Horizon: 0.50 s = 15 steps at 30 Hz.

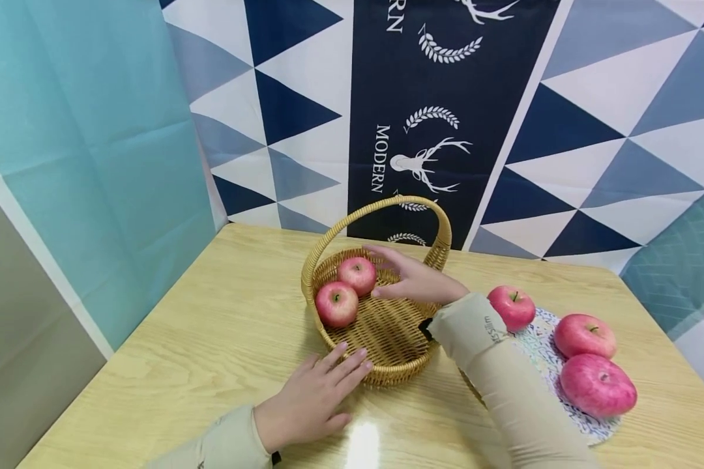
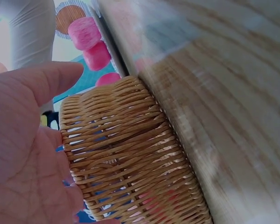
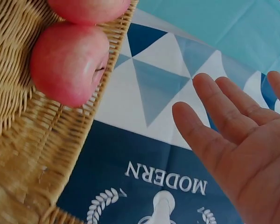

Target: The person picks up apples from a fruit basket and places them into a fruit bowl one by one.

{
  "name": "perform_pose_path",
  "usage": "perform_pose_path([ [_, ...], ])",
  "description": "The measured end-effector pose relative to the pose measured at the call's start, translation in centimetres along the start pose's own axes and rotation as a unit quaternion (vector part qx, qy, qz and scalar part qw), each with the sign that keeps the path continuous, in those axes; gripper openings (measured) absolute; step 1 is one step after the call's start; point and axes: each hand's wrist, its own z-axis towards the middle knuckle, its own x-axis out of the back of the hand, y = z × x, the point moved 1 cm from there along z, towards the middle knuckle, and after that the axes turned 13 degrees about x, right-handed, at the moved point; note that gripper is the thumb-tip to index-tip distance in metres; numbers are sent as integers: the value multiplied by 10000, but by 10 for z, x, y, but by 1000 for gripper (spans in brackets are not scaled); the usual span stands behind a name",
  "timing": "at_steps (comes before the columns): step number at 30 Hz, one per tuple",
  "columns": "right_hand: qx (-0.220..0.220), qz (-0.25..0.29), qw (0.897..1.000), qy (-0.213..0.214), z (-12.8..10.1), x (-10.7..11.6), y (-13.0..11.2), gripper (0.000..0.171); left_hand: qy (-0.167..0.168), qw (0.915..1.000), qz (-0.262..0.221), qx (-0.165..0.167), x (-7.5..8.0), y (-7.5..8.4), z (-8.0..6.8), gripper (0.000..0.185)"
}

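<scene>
Wooden worktop, patterned cloth backdrop | wicker basket mid-worktop, two apples inside | left hand flat, fingers touching basket's near rim, grip wide | right hand over basket, grip wide, empty | three apples on mat, right edge.

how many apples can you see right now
5: two in the basket, at and; three on the mat, at. The sleeve may hide more.
</scene>
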Motion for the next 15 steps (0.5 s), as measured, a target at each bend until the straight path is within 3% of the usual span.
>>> perform_pose_path([
  [8,-121,546,9983,138,26,-15,8,83,-162,9999,5,49,7,1,2,74],
  [15,-332,390,9977,441,37,-24,23,82,-207,9998,0,67,11,4,2,74],
])
